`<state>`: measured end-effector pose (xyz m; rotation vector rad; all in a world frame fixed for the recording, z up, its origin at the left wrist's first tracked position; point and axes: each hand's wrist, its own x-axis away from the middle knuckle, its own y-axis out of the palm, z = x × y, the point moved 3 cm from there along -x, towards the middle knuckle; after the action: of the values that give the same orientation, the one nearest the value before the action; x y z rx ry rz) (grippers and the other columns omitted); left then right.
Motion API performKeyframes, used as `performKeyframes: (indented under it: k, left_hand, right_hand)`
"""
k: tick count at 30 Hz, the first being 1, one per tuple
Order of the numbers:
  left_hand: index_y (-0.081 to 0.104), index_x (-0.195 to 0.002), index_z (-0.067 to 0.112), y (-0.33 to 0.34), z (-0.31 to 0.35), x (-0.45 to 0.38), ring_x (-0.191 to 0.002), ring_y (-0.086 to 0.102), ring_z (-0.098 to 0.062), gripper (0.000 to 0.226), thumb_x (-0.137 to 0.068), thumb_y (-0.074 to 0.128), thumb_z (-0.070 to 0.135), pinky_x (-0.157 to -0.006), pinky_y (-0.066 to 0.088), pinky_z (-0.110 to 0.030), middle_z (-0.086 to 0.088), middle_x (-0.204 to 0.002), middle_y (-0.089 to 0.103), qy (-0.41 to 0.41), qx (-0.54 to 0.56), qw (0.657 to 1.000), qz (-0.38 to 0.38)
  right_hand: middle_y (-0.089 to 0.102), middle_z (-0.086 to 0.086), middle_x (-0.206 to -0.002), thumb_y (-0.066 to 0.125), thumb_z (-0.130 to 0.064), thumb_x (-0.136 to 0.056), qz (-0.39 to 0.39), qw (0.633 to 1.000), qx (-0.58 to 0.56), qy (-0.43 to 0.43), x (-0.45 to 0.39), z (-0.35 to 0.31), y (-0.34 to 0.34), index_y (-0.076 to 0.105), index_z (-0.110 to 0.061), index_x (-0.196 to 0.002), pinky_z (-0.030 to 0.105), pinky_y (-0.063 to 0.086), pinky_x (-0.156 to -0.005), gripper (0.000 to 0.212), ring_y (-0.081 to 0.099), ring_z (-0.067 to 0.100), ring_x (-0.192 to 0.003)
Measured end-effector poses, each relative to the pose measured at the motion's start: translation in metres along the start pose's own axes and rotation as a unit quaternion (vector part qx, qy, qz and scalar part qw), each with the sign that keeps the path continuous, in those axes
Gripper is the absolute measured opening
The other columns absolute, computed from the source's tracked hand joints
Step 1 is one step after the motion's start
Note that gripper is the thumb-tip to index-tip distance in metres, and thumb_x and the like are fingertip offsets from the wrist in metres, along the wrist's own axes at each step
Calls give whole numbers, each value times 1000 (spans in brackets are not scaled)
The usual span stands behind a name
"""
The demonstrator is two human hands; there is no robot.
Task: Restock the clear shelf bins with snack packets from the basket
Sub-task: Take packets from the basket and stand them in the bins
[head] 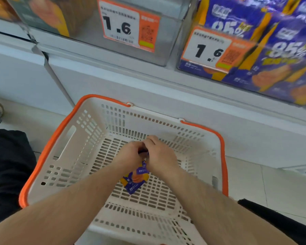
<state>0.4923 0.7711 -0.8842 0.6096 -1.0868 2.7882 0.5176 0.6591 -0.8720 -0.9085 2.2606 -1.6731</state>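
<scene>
Both hands in basket (64, 147), frame center.
Left hand (131, 154) and right hand (160, 154) together grasp purple-orange snack packets (135, 179) above the basket floor; stocked bin (254, 53) upper right.

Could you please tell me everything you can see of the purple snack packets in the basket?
The purple snack packets are glossy wrappers printed with an orange motif, bunched and hanging down between the left hand and the right hand, which grip their tops. Their lower ends reach the slotted floor of the white basket.
</scene>
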Motion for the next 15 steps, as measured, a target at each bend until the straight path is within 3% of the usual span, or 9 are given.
performKeyframes:
  k: [3,6,8,10,12,15]
  left_hand:
    - [60,-87,33,-11,40,5,-70,52,-1,25,-93,58,9,-56,34,-9,20,-76,58,40,50,997,34]
    - [62,-77,31,-22,77,11,-72,60,-8,28,-90,59,8,-63,46,-21,14,-74,64,93,80,991,52]
    - [67,-79,21,-29,100,15,-72,62,-9,19,-91,59,8,-68,50,-26,4,-77,68,129,98,985,58]
    - [68,-80,17,-39,121,20,-68,59,-4,17,-91,60,7,-63,45,-15,0,-79,69,158,117,977,83]
    - [67,-80,20,-51,139,21,-64,57,2,19,-91,61,6,-58,40,-13,1,-77,68,191,130,968,102]
    - [68,-87,27,-72,169,27,-70,60,5,17,-90,65,11,-65,45,-15,10,-82,67,246,161,946,138]
  right_hand:
    - [56,6,-119,61,-14,-85,21,999,11,31,13,3,-39,51,-17,-124,37,46,-76,41,58,30,-101]
    - [57,6,-118,58,-17,-86,63,995,15,73,26,9,-80,54,-17,-118,35,41,-72,32,58,29,-102]
    - [54,6,-119,57,-14,-85,78,993,23,88,33,11,-105,55,-15,-115,33,39,-70,31,57,30,-103]
    - [52,6,-121,56,-15,-86,99,990,32,94,40,12,-130,56,-15,-114,32,38,-70,28,56,30,-102]
    - [52,7,-120,56,-17,-87,124,987,43,94,47,10,-155,57,-15,-113,34,38,-72,26,56,31,-102]
    - [55,8,-114,55,-18,-88,205,972,72,90,55,6,-195,60,-14,-111,36,41,-73,24,57,33,-101]
